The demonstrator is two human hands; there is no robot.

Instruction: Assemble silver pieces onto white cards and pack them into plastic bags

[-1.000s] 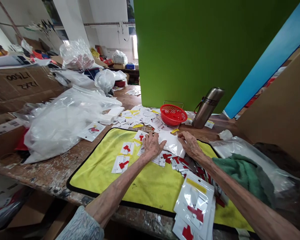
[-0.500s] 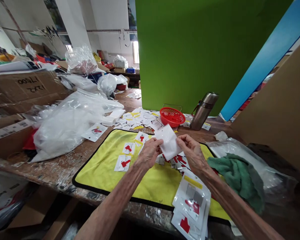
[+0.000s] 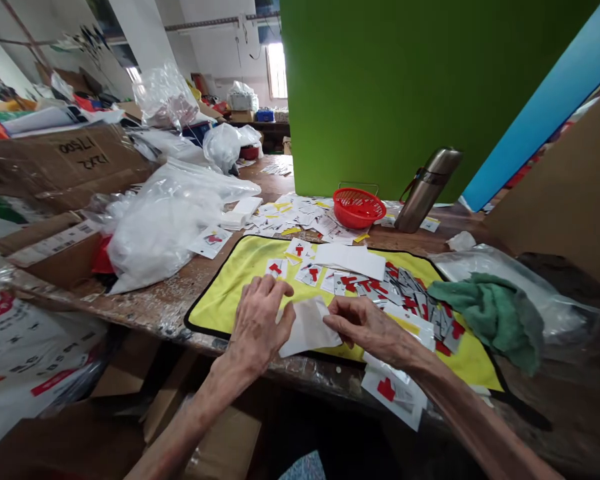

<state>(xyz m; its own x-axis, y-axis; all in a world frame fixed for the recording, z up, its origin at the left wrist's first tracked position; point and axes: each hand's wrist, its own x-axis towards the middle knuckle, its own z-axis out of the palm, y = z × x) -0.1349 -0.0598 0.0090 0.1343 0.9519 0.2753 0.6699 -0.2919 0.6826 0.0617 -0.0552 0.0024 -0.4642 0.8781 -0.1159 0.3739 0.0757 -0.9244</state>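
My right hand [image 3: 363, 323] pinches the edge of a small white plastic bag [image 3: 307, 327] between thumb and fingers, low over the front of the yellow mat [image 3: 213, 300]. To its left my left hand [image 3: 263, 317] is open, palm down, its fingers bent and its thumb apart, close to the bag's left side. Just beyond those fingers lies a small card with a red piece [image 3: 276, 268]; whether they touch it is hidden. Farther back on the mat are another card with a red piece [image 3: 309, 273] and a stack of white bags [image 3: 350, 259].
Many red and grey pieces [image 3: 415, 297] are heaped at the mat's right, beside a green cloth [image 3: 495, 313]. Filled bags [image 3: 395, 393] overhang the table's front edge. Behind stand a red basket [image 3: 359, 208] and a steel flask [image 3: 427, 190]. A large plastic bag [image 3: 155, 227] lies left.
My left hand has let go of the white bag and moved left and down toward the cards. The right hand has lowered the bag toward the mat's front edge. The view has shifted.
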